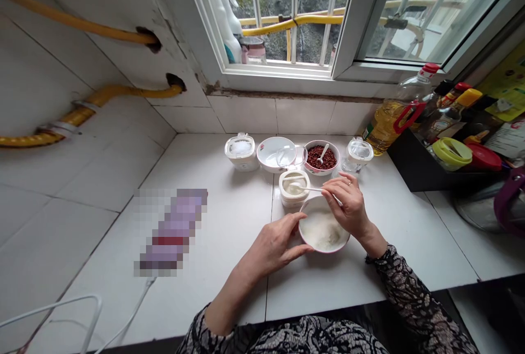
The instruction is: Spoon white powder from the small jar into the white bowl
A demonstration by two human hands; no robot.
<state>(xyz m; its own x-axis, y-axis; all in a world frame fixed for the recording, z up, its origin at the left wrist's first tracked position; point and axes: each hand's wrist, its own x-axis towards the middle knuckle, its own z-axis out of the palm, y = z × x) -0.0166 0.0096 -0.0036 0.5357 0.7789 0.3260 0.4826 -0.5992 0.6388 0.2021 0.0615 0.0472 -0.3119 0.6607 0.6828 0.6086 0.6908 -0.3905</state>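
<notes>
My left hand (279, 242) grips the rim of a white bowl (324, 225), thumb and fingers on its left side. White powder or grains cover the bowl's inside. Pinched in my right hand (346, 201) is a white spoon (309, 189), held over the bowl's far edge. The spoon's head dips into an open square jar (294, 192) of whitish powder just behind the bowl. Beyond the jar sits a bowl of reddish-brown beans or grains (314, 158) with a small white spoon (323, 152) in it. Beside that, a white bowl (273, 151) has a clear lid (290, 155) over its right side.
Lidded jars stand at the back left (240, 151) and back right (357, 154). An oil bottle (389, 121) and a black rack (410, 162) of condiments line the right. A blurred purple object (174, 231) with a white cable (135, 310) lies left. A window (283, 64) is behind.
</notes>
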